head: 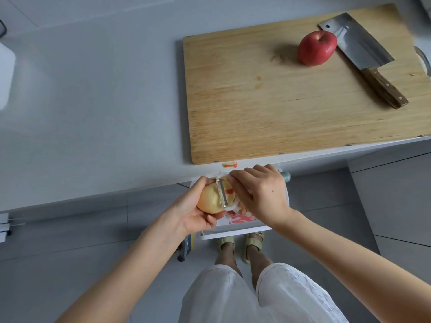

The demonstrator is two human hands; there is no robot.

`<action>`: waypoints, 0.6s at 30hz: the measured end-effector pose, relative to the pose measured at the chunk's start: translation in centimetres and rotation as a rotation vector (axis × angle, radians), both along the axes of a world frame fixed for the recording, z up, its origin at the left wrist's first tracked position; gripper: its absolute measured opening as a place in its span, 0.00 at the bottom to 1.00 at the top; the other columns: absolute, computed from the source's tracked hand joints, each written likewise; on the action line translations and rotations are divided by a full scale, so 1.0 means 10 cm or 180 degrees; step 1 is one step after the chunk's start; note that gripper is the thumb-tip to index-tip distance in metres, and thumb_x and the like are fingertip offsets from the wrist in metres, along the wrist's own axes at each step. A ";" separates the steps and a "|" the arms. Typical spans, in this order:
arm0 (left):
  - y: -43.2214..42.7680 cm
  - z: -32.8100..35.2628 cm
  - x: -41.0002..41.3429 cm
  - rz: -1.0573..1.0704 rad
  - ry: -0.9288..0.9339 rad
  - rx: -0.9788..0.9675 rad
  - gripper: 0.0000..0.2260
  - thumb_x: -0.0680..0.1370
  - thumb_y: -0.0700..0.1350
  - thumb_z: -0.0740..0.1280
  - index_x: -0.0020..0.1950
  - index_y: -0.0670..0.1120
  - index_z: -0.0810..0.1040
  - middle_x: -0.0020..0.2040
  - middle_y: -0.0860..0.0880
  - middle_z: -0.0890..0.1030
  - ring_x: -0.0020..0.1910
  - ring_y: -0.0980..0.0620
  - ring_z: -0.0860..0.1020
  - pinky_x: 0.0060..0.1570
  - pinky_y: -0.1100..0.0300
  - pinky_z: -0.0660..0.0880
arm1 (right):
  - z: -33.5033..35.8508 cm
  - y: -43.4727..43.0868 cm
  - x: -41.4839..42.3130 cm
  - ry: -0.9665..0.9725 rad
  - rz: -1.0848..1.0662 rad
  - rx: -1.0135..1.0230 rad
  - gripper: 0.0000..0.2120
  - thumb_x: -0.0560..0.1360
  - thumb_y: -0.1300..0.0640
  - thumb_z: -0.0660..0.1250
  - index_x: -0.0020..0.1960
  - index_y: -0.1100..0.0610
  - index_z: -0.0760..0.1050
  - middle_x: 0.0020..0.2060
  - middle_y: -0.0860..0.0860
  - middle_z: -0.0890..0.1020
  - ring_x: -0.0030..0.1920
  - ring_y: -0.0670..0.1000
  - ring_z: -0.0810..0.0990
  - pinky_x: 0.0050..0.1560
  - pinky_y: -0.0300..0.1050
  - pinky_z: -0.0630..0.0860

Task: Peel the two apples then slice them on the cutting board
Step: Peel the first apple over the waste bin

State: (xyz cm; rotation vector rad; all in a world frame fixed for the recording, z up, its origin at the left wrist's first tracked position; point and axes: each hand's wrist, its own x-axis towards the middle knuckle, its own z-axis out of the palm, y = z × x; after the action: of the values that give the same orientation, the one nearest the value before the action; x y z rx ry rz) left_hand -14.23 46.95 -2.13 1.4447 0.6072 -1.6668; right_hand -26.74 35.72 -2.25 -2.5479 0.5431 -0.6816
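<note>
My left hand (196, 207) cups the half-peeled apple (208, 197) from below and the side, fingers and thumb curled round it, just past the front edge of the grey counter (93, 113). The pale flesh faces up; a patch of red skin shows on its right side, next to the blade. My right hand (263, 194) grips the peeler (221, 192), fingers folded over its handle, and the metal blade lies flat across the apple, between my two hands. A strip of peel hangs from the blade's lower end. Under my hands stands a white bin (233, 233) with red peelings (241, 217) in it. One scrap of peel (230, 164) lies on the counter edge, just beside the cutting board (256, 101). Well apart from my hands, the unpeeled red apple (317, 47) sits at the board's far right, touching the cleaver (363, 57) that lies flat beside it.
</note>
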 end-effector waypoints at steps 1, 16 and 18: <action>0.01 0.01 0.01 -0.0050 0.0037 -0.0014 0.13 0.72 0.54 0.66 0.44 0.44 0.76 0.32 0.44 0.79 0.26 0.47 0.77 0.23 0.66 0.61 | 0.00 -0.01 -0.01 -0.0039 0.0070 0.0043 0.12 0.77 0.54 0.63 0.40 0.56 0.80 0.26 0.48 0.77 0.28 0.54 0.74 0.30 0.48 0.69; 0.11 0.21 0.18 -0.0435 0.0371 -0.0896 0.22 0.62 0.47 0.73 0.52 0.43 0.73 0.38 0.38 0.80 0.29 0.46 0.75 0.29 0.61 0.67 | -0.11 -0.22 -0.17 0.0438 -0.0353 0.1171 0.07 0.75 0.61 0.65 0.45 0.56 0.82 0.24 0.52 0.77 0.26 0.51 0.72 0.30 0.44 0.70; 0.12 0.20 0.19 -0.0831 -0.0108 -0.0899 0.22 0.61 0.49 0.73 0.52 0.46 0.76 0.40 0.40 0.83 0.32 0.45 0.78 0.34 0.58 0.68 | -0.01 -0.23 -0.15 0.0390 -0.0165 0.1328 0.07 0.77 0.58 0.65 0.46 0.54 0.82 0.27 0.52 0.79 0.29 0.52 0.74 0.34 0.47 0.71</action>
State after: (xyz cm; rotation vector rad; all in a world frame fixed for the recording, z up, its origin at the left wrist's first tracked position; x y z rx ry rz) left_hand -12.36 48.12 -0.12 1.3843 0.1575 -1.8395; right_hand -28.23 33.38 -2.32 -2.1969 0.7122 -0.3807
